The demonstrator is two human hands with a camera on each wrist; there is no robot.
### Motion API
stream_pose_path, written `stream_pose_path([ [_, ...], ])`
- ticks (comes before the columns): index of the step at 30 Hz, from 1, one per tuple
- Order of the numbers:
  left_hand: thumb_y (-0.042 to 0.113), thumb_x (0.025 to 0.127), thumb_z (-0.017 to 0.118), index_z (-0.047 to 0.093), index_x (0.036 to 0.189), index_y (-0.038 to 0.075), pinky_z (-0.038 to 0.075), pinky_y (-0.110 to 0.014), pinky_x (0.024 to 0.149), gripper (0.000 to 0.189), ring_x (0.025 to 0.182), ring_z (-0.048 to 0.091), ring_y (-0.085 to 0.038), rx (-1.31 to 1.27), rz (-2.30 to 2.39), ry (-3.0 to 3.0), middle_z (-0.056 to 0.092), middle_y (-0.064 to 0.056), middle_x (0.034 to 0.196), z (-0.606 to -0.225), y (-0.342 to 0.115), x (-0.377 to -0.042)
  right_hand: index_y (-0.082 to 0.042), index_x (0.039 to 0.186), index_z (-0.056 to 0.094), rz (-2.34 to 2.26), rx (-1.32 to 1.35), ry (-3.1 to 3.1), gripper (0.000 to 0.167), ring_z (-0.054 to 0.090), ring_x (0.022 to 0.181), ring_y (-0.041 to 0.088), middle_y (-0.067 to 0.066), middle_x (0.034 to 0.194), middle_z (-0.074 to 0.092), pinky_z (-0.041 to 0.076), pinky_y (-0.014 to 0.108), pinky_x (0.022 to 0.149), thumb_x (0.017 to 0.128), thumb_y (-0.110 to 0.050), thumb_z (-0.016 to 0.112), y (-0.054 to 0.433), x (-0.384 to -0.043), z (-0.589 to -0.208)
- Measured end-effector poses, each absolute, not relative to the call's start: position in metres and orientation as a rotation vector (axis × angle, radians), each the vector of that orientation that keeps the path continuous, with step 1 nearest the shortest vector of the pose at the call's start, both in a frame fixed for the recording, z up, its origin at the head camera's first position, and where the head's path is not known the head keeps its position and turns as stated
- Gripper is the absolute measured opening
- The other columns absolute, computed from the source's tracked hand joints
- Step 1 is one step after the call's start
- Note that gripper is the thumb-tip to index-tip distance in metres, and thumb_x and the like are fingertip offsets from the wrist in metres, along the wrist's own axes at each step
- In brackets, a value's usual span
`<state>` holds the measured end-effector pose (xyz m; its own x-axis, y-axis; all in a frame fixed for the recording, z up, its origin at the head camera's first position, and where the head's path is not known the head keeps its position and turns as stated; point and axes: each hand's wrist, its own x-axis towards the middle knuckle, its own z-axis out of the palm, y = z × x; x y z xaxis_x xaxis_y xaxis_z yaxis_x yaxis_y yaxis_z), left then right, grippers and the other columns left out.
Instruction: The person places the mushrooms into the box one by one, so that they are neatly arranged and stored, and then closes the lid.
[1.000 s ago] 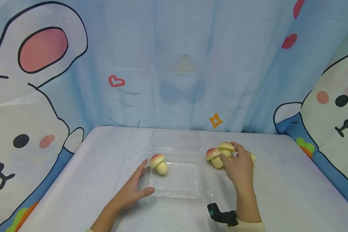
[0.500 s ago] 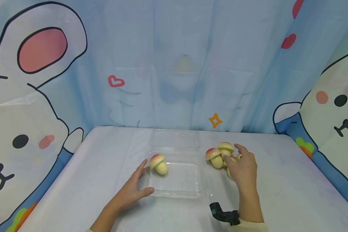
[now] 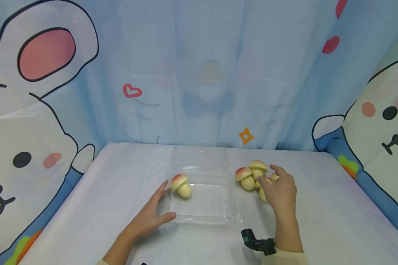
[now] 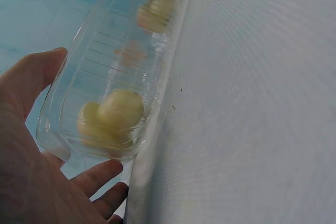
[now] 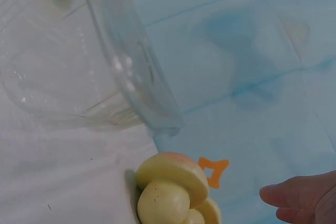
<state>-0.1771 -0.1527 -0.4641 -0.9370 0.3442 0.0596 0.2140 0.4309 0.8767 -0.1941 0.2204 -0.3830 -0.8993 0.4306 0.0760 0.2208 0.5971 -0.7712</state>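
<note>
In the head view, a clear plastic clamshell box [image 3: 202,217] lies with its lid [image 3: 200,157] folded back, holding one toy mushroom [image 3: 182,186] with a red-tinged cap at its left. My left hand [image 3: 152,213] spreads thumb and fingers along the box's left side; in the left wrist view its thumb [image 4: 50,66] reaches the rim. On the right, several similar mushrooms [image 3: 246,180] lie clustered. My right hand [image 3: 281,191] is over the cluster's right end, thumb and forefinger apart, partly covering it. In the right wrist view, fingertips [image 5: 275,195] show beside the mushrooms [image 5: 168,192].
A white cloth covers the table [image 3: 328,206]. A blue cartoon curtain [image 3: 199,73] hangs behind its far edge. A black wrist-worn mount [image 3: 258,243] projects leftward from the right wrist, near the box's front right corner.
My right hand has shifted slightly right over the mushroom cluster, exposing more of the mushrooms beneath it. The left hand, box and mushroom inside stay in place.
</note>
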Motion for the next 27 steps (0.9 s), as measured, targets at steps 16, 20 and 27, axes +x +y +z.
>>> stream_pose_path([
  [16,0.036,0.094,0.074,0.010,0.168,0.029,0.015,-0.073,0.120,0.098,0.156,0.023,-0.044,0.502,1.534,2.534,0.034,-0.019,0.166,-0.465,-0.153,-0.179,0.003,0.152,0.044,1.181,-0.574,-2.598,0.065,0.042,0.133,0.054,0.037,0.147,0.042,0.039,0.067,0.108,0.095,-0.021,0.064,0.228,-0.196,-0.391],
  [20,0.036,0.094,0.073,0.011,0.168,0.028,0.014,-0.072,0.121,0.098,0.157,0.022,-0.044,0.507,1.533,2.536,0.035,-0.018,0.166,-0.464,-0.153,-0.178,0.004,0.152,0.044,1.182,-0.589,-2.603,0.066,0.042,0.131,0.055,0.039,0.145,0.043,0.039,0.067,0.107,0.093,-0.020,0.064,0.230,-0.197,-0.394],
  [27,0.035,0.094,0.073,0.011,0.168,0.029,0.014,-0.072,0.121,0.097,0.157,0.022,-0.044,0.499,1.540,2.534,0.035,-0.019,0.166,-0.464,-0.153,-0.177,0.005,0.150,0.045,1.200,-0.627,-2.603,0.067,0.039,0.136,0.055,0.039,0.147,0.040,0.038,0.067,0.109,0.091,-0.020,0.064,0.230,-0.199,-0.399],
])
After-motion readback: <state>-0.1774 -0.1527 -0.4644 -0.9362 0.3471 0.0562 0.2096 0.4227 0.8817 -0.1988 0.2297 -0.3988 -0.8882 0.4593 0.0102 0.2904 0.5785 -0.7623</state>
